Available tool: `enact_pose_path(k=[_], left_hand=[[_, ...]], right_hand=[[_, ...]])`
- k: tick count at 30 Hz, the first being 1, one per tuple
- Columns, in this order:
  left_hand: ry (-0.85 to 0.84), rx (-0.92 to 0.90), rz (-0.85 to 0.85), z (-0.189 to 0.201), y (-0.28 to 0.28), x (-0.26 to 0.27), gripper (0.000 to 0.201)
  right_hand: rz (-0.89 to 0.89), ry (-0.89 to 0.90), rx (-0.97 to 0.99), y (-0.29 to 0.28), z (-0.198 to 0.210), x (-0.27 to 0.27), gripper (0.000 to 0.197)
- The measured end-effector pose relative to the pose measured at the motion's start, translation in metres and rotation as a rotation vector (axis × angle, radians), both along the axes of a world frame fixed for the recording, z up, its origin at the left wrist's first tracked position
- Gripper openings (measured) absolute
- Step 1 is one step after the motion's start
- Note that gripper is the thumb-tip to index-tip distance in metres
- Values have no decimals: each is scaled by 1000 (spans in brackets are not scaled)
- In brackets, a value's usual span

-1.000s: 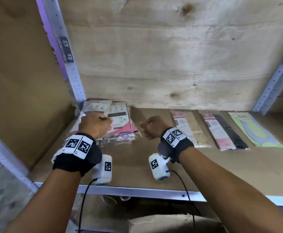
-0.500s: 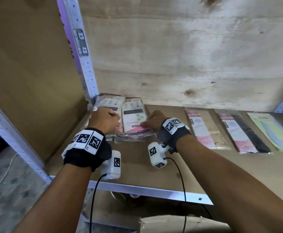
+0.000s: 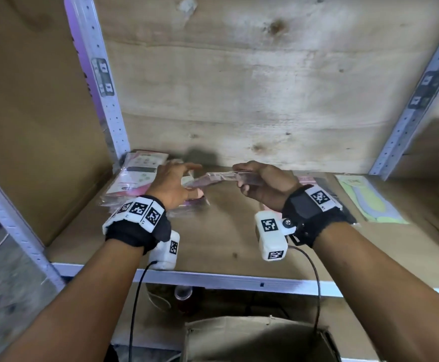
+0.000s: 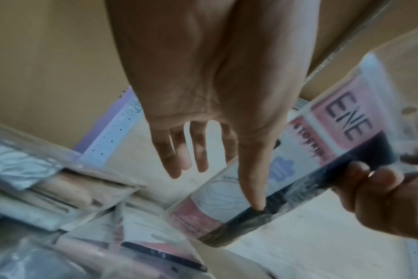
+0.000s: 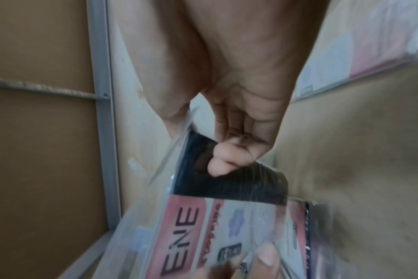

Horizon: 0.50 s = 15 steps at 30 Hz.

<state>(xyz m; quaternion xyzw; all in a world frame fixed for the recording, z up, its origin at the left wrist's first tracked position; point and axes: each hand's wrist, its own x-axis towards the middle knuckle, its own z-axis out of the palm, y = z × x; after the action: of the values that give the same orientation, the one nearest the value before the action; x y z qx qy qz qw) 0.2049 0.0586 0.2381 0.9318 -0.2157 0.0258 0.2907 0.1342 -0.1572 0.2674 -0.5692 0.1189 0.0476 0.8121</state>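
Packet (image 3: 213,177) is up off the shelf (image 3: 213,246), mid-frame. Right hand (image 3: 262,184) pinches its dark end. Left hand (image 3: 172,184) has fingers straight and spread, thumb touching the packet. Stack (image 3: 135,178) lies centre-left. Pick looks done; placing remains.

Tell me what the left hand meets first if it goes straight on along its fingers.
Probably the ENE packet that the right hand grips: the thumb of the left hand touches it now. The other fingers point past it toward the plywood back wall, though depth is unclear.
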Motion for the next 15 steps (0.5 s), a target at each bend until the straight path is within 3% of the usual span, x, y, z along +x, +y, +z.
enact_pose_path(k=[5, 10, 13, 15], left_hand=[[-137, -163, -96, 12, -29, -27, 15], [-186, -272, -153, 19, -53, -47, 27], [-110, -354, -260, 20, -63, -52, 33], [-64, -397, -315, 15, -69, -57, 22]], right_hand=[[19, 19, 29, -32, 20, -39, 17], [-85, -24, 54, -59, 33, -75, 42], [-114, -59, 52, -70, 36, -90, 42], [-135, -63, 3, -73, 36, -98, 33]])
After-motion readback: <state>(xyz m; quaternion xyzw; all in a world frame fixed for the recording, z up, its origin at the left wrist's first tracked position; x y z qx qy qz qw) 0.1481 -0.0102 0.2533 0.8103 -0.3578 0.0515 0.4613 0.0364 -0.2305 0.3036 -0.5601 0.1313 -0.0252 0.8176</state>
